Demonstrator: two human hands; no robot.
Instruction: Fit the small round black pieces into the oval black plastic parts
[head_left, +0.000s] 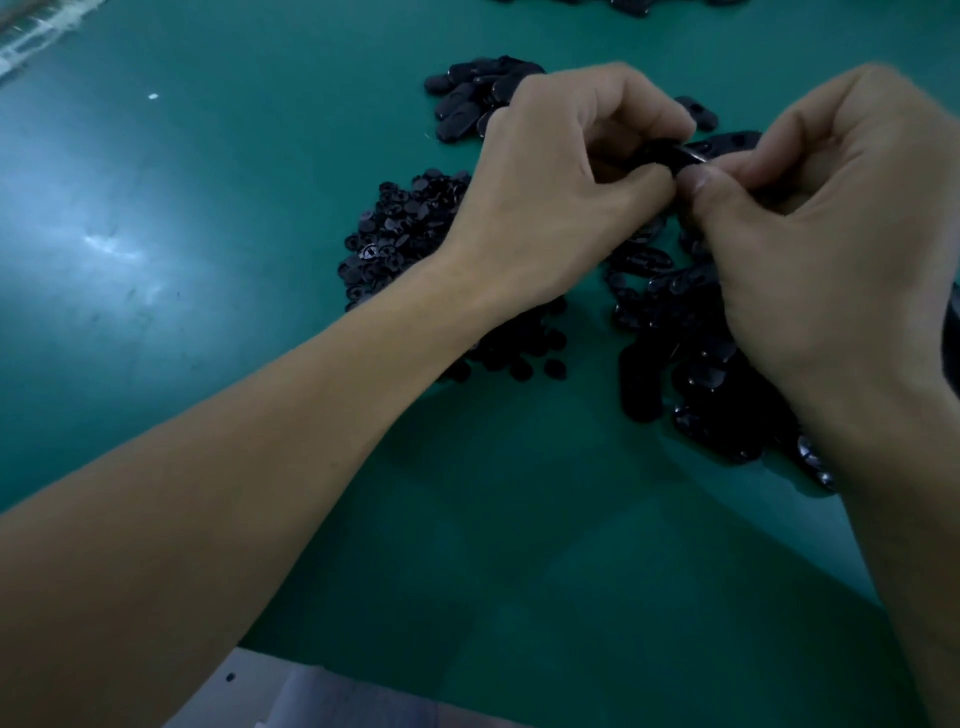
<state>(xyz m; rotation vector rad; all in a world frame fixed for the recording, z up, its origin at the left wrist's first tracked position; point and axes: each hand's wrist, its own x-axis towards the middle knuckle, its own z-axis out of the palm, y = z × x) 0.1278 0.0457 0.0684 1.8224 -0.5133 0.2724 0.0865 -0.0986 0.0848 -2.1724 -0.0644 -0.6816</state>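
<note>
A smooth teal-green counter (208, 364) shows a pale glare patch at its left; a tiny white speck (153, 96) lies on it; crumpled clear plastic (31, 36) occupies the top-left corner; a flat white panel (291, 691) bearing one dark dot borders the near edge.

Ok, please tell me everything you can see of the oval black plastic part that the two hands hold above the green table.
The oval black plastic part looks dark and glossy, with a small bright glint near the thumb. Only one end shows; fingers hide the rest. It lies roughly level above the green table. The left hand grips it with curled fingers; the right hand pinches it. Whether a round piece is fitted cannot be told.
</note>
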